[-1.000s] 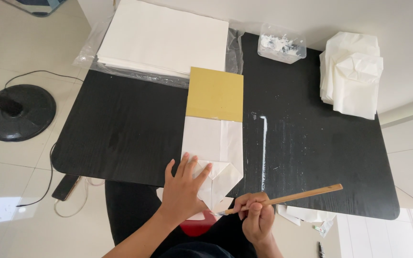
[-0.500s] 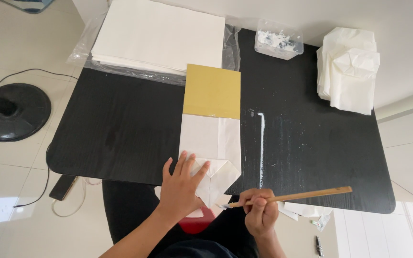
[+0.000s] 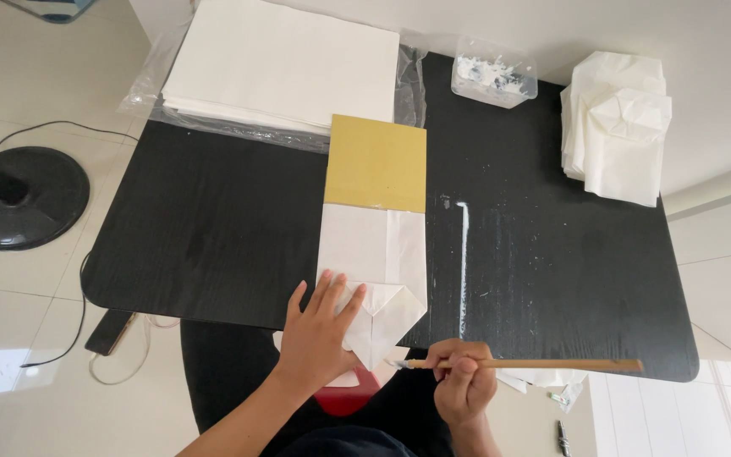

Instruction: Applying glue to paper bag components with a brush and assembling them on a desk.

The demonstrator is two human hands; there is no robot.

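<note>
On the black table (image 3: 213, 228), the left hand (image 3: 319, 334) lies spread on folded white paper (image 3: 374, 279) while the right hand (image 3: 463, 385) pinches a brush (image 3: 518, 364).

My right hand (image 3: 463, 391) has dropped a little toward the near desk (image 3: 213, 228) edge, and the brush (image 3: 518, 364) it grips now lies nearly level instead of slanting up to the right. Its bristle tip has come closer to the folded point of the white paper (image 3: 378, 279).
</note>
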